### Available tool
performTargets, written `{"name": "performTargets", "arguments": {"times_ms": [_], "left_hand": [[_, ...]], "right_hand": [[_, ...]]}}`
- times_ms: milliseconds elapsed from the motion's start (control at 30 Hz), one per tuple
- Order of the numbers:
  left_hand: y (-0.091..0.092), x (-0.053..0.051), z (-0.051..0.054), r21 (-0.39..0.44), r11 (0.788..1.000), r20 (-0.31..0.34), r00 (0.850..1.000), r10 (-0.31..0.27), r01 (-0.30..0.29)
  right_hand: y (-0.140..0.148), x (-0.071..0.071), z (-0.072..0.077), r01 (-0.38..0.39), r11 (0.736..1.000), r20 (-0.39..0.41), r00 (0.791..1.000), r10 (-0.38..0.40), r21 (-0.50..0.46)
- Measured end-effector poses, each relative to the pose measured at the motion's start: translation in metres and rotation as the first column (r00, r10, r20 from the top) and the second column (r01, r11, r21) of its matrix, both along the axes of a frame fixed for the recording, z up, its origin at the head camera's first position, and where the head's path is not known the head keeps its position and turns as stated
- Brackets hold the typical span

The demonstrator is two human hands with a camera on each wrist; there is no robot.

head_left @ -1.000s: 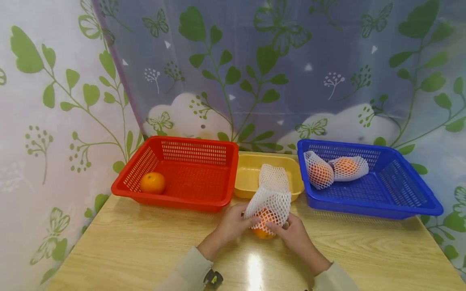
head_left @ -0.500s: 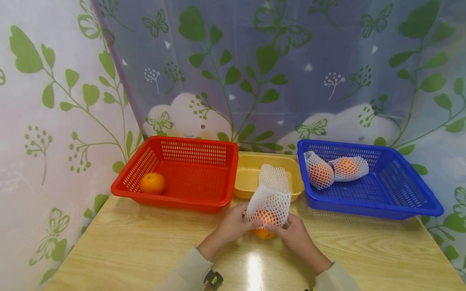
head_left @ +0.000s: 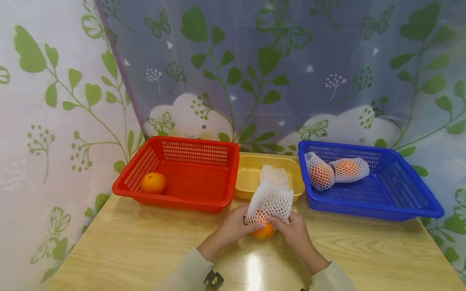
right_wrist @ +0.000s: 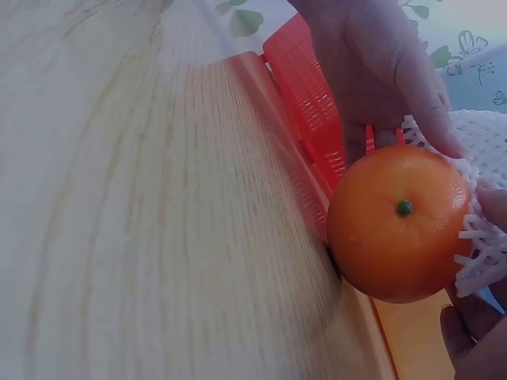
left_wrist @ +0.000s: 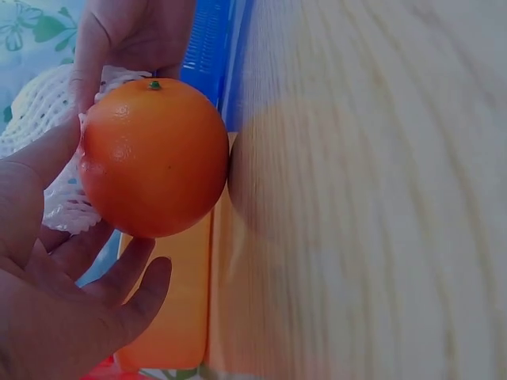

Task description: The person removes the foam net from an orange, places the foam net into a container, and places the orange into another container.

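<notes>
In the head view both hands hold an orange (head_left: 264, 232) partly inside a white foam net sleeve (head_left: 273, 200), low over the table's middle. My left hand (head_left: 234, 227) grips from the left, its thumb at the net's edge. From the right, my right hand (head_left: 295, 233) grips too, its thumb pressing the mesh. The left wrist view shows the orange's bare side (left_wrist: 158, 170) with a green stem mark; its fingers (left_wrist: 131, 277) curl below it. In the right wrist view the net's open edge (right_wrist: 479, 245) bunches against the fruit. The orange's far side is hidden by the net.
A red basket (head_left: 189, 204) with one bare orange (head_left: 153, 183) stands left. Behind the hands is a yellow tray (head_left: 244, 182) with another foam net (head_left: 274, 173). Right stands a blue basket (head_left: 375, 210) holding two netted oranges (head_left: 347, 167). A patterned curtain (head_left: 233, 81) hangs behind.
Thumbs have shifted on the net, the right one slightly up. The net's near edge sits a little farther back, and more of the orange's near end shows. Baskets are unchanged.
</notes>
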State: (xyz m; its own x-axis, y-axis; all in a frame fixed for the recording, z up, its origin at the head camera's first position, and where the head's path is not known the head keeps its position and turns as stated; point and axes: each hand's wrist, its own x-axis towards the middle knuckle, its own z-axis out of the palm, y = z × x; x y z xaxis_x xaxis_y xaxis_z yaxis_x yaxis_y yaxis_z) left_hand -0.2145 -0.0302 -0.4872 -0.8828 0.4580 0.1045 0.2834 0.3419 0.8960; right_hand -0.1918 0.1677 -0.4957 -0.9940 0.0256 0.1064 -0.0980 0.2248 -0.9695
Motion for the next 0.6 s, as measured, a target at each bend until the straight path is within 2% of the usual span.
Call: {"name": "performTargets", "arguments": {"times_ms": [200,333,467,600], "left_hand": [[0.002,0.001,0.001,0.004,1.000,-0.005,1.000,0.018,-0.018],[0.006,0.001,0.001,0.005,0.997,-0.047,0.996,0.072,-0.072],[0.011,0.000,0.002,-0.030,0.990,-0.115,0.984,0.135,-0.139],[0.012,0.001,0.004,-0.049,0.987,-0.119,0.982,0.146,-0.153]], "right_hand": [[0.002,0.000,-0.001,-0.018,1.000,-0.028,0.999,0.018,-0.008],[0.002,0.000,-0.002,-0.032,0.999,-0.050,0.998,0.031,-0.028],[0.002,-0.001,-0.002,-0.040,0.998,-0.070,0.997,0.037,-0.043],[0.001,0.001,0.004,-0.019,0.999,-0.048,0.999,0.017,-0.047]]}}
